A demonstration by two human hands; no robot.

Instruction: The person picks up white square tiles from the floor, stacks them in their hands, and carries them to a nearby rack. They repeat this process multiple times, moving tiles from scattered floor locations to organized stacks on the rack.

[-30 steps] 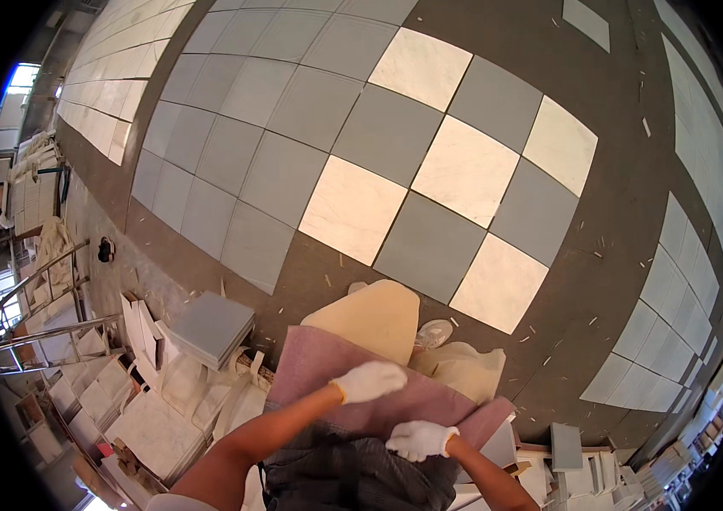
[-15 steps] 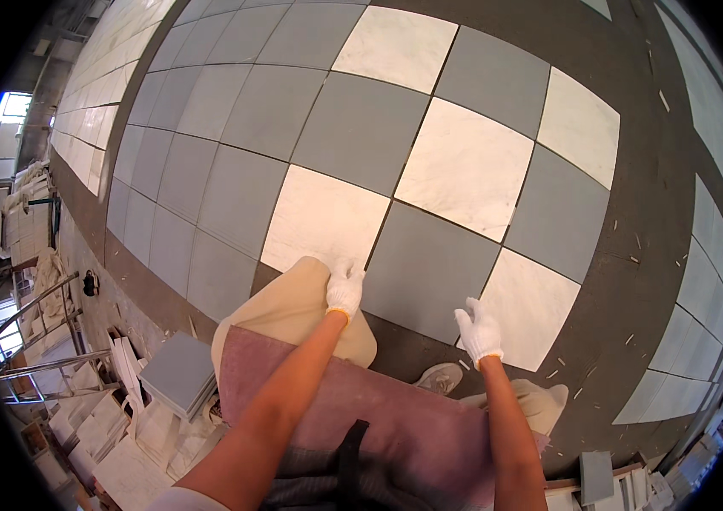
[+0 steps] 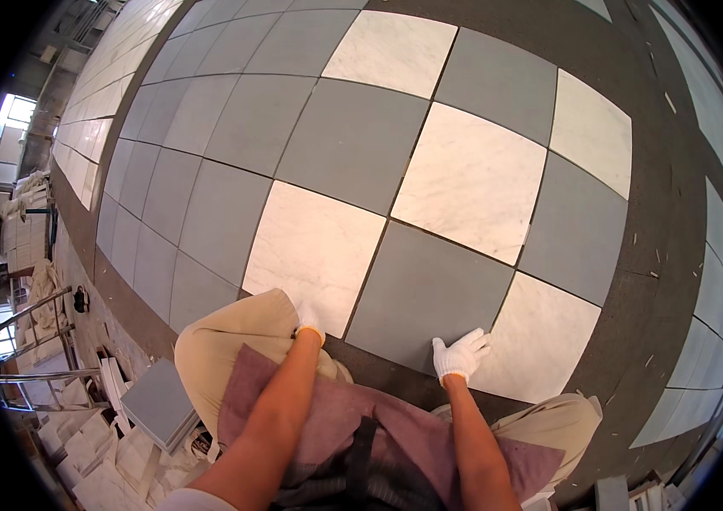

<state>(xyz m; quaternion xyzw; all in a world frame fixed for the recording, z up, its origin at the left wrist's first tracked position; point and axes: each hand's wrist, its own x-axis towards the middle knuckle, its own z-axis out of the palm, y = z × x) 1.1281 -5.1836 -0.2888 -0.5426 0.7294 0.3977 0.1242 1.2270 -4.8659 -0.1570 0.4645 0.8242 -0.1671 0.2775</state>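
Observation:
Square grey tiles (image 3: pixel 430 294) and white marble-look tiles (image 3: pixel 315 243) lie on the floor in a checkered pattern with thin dark joints. My left hand (image 3: pixel 309 317), in a white knit glove, is at the near edge of the left white tile, beside my bent knee. Its fingers blend into the bright tile, so their shape is unclear. My right hand (image 3: pixel 461 352), gloved too, is open with fingers spread, over the joint between the nearest grey tile and the near right white tile (image 3: pixel 542 336). Nothing shows in it.
A stack of grey tiles (image 3: pixel 160 400) stands at my left, near loose pale slabs (image 3: pixel 131 464) and metal railings (image 3: pixel 42 375). Dark floor (image 3: pixel 647 247) with small pale scraps runs along the right. More laid tiles (image 3: pixel 692 358) lie beyond it.
My view has shifted and the tiles appear slightly larger. Both hands have come lower and leftward in view, the right one onto the joint. My knees have spread wider apart.

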